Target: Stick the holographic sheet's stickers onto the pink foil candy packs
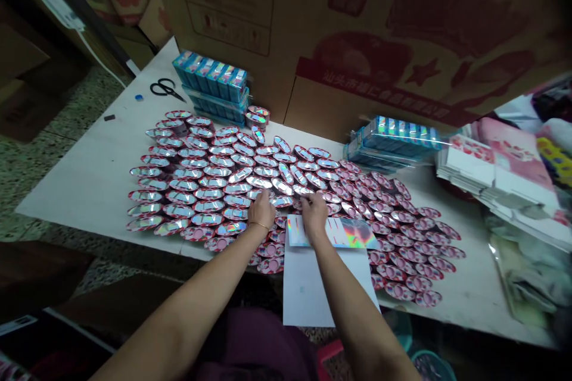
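Many small oval boxes (209,193) with shiny silver tops and red-patterned rims stand packed together across the table. My left hand (262,211) is among them at the middle, its fingers drawn together at the near end of an oval top; what is in them is hidden. My right hand (315,214) is a little to the right, fingertips pinched beside another oval box. I cannot make out what that pinch holds. Under my right wrist lies a rainbow-shiny sticker sheet (353,233), on top of a white sheet (308,286) that overhangs the near table edge.
Blue box stacks stand at the back left (212,86) and back right (393,140). Black-handled scissors (166,90) lie at the far left. A large cardboard carton (286,30) walls off the back. Folded printed cards (496,175) are piled at right, near a crumpled cloth (531,280).
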`<act>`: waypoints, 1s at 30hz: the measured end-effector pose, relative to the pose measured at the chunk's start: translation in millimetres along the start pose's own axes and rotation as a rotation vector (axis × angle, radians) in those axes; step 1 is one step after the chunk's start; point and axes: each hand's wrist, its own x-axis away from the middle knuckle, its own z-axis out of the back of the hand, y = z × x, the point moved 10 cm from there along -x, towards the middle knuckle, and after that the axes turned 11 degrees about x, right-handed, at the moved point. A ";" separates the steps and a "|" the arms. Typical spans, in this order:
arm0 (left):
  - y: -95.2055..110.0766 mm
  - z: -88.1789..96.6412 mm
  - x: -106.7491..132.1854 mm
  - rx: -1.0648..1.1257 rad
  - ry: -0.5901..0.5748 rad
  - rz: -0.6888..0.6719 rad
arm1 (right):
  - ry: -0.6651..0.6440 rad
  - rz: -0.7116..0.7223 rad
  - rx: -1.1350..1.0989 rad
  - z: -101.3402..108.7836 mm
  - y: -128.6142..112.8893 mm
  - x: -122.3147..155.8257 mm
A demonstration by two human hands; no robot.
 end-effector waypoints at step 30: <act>71.4 -85.6 49.3 -0.146 -0.353 -0.406 | -0.184 0.330 0.141 79.4 77.5 36.3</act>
